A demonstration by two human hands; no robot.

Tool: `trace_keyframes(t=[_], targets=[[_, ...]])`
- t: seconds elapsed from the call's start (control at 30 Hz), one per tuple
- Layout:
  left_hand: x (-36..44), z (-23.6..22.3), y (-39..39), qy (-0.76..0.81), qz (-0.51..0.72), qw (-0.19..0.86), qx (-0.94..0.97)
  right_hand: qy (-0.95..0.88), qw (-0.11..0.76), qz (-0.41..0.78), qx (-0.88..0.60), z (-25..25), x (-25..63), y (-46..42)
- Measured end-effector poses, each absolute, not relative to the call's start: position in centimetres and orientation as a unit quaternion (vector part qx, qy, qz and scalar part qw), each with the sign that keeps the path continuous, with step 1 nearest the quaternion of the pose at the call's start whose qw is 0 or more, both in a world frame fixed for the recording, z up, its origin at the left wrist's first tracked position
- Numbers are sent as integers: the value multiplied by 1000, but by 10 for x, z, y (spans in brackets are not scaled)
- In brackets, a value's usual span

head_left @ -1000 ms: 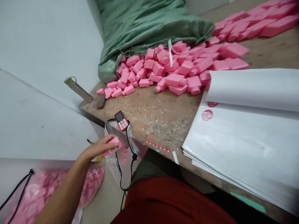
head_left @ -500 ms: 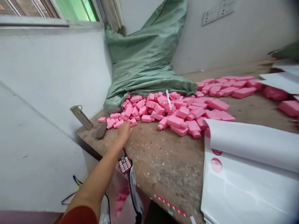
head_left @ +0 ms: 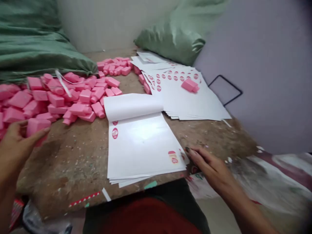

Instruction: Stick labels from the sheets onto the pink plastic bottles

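Observation:
My left hand (head_left: 18, 146) is closed round a pink plastic bottle (head_left: 37, 126) at the front of a heap of pink bottles (head_left: 84, 97). In front of me lies a stack of white label sheets (head_left: 141, 146), its top sheet curled back at the far end. Several printed oval labels show on it. My right hand (head_left: 207, 164) is at the stack's right edge, thumb and finger pinched together. At those fingertips is a small red and cream label sticker (head_left: 182, 155), partly blurred.
Green sacks (head_left: 175, 39) stand at the back. More label sheets (head_left: 195, 107) lie to the right with one pink bottle (head_left: 190, 85) on top. A lilac board (head_left: 263, 65) with a dark wire loop (head_left: 229, 86) borders the table's right side. Paper scraps (head_left: 84, 199) lie along the front edge.
The view has swung right and down. My left hand, earlier reaching into the small bottles by the sack, now has a pink bottle. My right hand has come into view beside the sheets.

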State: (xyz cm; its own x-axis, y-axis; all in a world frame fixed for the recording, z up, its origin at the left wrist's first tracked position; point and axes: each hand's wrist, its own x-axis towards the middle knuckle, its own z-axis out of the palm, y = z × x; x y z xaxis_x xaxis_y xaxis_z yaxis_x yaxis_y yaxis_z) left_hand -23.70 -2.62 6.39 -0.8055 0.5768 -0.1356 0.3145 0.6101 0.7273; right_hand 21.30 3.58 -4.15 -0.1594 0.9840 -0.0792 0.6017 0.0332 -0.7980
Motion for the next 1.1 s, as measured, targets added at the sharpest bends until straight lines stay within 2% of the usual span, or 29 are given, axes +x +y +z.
trace_keyframes(t=[0.07,0.13,0.2,0.3,0.43,0.57,0.97,1.1], targets=[[-192,54,-18,799,476,283,234,-700,233,353,-575,-44,210,37],[-142,40,-9,672,542,468,190,-737,220,327,-549,-46,207,38],[-95,25,0,573,547,596,131,-768,221,288,-527,-48,206,38],[-39,8,17,502,506,682,163,-801,210,221,-516,-50,208,38],[9,-2,37,499,475,683,243,-824,200,166,-503,-52,208,37],[30,-12,47,483,503,690,195,-830,212,147,-495,-53,207,36],[32,-22,47,468,522,701,132,-844,233,69,-479,-46,201,37],[32,-22,46,464,523,702,133,-845,222,77,-480,-46,201,39]])
